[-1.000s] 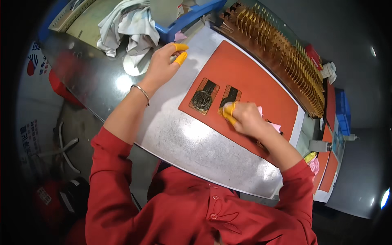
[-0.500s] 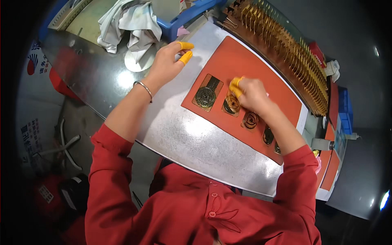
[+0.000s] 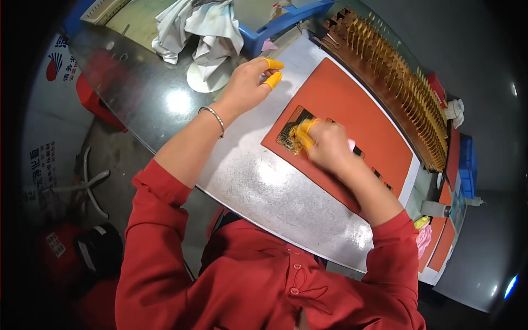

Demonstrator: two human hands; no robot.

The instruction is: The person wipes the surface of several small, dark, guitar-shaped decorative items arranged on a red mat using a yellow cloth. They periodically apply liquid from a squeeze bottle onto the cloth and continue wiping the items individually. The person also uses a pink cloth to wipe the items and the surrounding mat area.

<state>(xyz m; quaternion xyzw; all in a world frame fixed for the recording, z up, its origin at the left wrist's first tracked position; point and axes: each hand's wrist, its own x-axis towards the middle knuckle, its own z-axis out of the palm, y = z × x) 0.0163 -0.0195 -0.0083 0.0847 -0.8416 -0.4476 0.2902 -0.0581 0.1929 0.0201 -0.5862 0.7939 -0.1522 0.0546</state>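
Observation:
My right hand [image 3: 328, 144], yellow finger covers on its fingertips, is curled closed with the tips on the leftmost dark-and-gold metal plate [image 3: 286, 137]. A small pinkish-white bit [image 3: 351, 145] shows at the hand's outer side; what the fingers hold is hidden. More patterned plates lie in a row on the orange-red mat [image 3: 360, 118], partly covered by my hand and forearm, among them a dark plate [image 3: 358, 152]. My left hand [image 3: 250, 88] hovers beyond the mat's left edge, its covered thumb and forefinger apart and nothing between them.
A rack of upright gold-coloured pieces [image 3: 396, 88] runs along the far right. Crumpled white cloth [image 3: 212, 33] lies over a white disc [image 3: 206, 80] at the back left, beside a blue tray [image 3: 253, 41]. A grey bottle [image 3: 434, 209] is at the right.
My right hand has moved left from the second plate onto the leftmost one. My left hand keeps its pose. The whole view has shifted slightly.

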